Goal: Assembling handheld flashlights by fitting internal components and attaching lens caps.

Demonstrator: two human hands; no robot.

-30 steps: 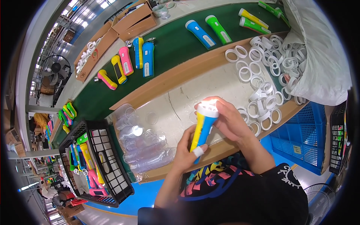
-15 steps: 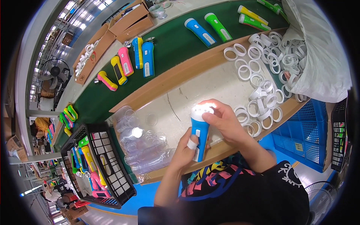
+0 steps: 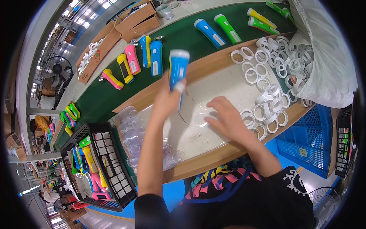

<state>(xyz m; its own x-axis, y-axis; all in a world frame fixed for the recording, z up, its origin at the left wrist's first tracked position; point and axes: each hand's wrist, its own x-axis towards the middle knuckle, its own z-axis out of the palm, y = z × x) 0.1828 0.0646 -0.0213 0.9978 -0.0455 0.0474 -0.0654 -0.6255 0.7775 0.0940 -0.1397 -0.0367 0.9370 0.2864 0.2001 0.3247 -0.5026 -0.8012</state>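
Note:
My left hand [image 3: 166, 100] grips a blue and yellow flashlight [image 3: 178, 69] and holds it out over the far edge of the tray, toward the green conveyor belt [image 3: 190, 36]. My right hand [image 3: 227, 118] rests palm down on the white tray [image 3: 228, 86], fingers spread, next to a clear round lens [image 3: 201, 120]. A heap of white plastic rings [image 3: 272, 76] lies to the right of that hand. Clear lenses [image 3: 135, 133] pile up at the tray's left end.
Coloured flashlights [image 3: 141, 57] lie in rows on the belt. A black crate [image 3: 97, 168] of flashlights stands at lower left. Cardboard boxes [image 3: 137, 19] sit beyond the belt, a white bag [image 3: 329, 57] at right, a blue crate [image 3: 310, 141] below it.
My left hand has lifted the flashlight away from my right hand and carried it forward toward the belt. My right hand let go and dropped to the tray.

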